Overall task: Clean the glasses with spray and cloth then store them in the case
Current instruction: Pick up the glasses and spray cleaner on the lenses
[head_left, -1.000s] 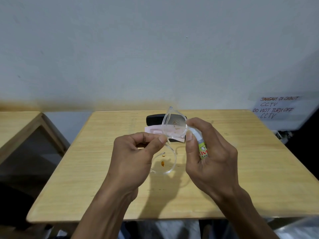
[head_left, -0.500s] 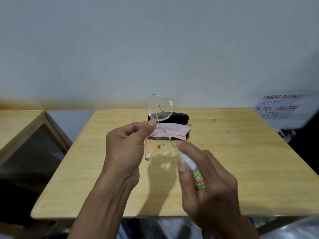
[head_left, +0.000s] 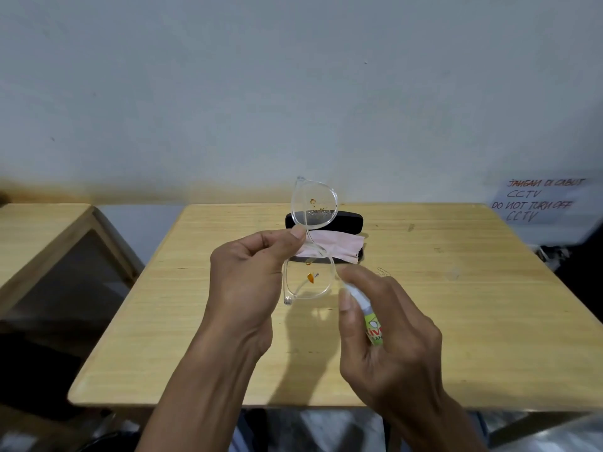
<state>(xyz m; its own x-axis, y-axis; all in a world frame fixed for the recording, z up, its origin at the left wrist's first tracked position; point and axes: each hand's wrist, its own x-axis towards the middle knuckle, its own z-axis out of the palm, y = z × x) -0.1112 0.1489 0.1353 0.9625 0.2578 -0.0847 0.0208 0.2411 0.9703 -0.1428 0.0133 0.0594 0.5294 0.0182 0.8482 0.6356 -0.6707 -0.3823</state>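
Note:
My left hand (head_left: 251, 278) pinches the bridge of clear-framed glasses (head_left: 313, 207), held on end with one lens above the other. The upper lens carries droplets and orange specks; the lower lens (head_left: 308, 283) has an orange smear. My right hand (head_left: 385, 337) grips a small spray bottle (head_left: 372, 324) with a green label, its white nozzle pointing at the lower lens from the right, index finger on top. Behind the glasses a black case (head_left: 349, 220) lies on the table with a pink cloth (head_left: 339, 244) draped over it.
The wooden table (head_left: 456, 321) reaches the white wall at the back. A second wooden table (head_left: 36, 223) stands to the left across a gap. A handwritten paper sign (head_left: 538, 203) about CCTV hangs on the wall at the right.
The glasses have turned upright and risen slightly. My right hand has dropped with the spray bottle from the upper lens to beside the lower lens.

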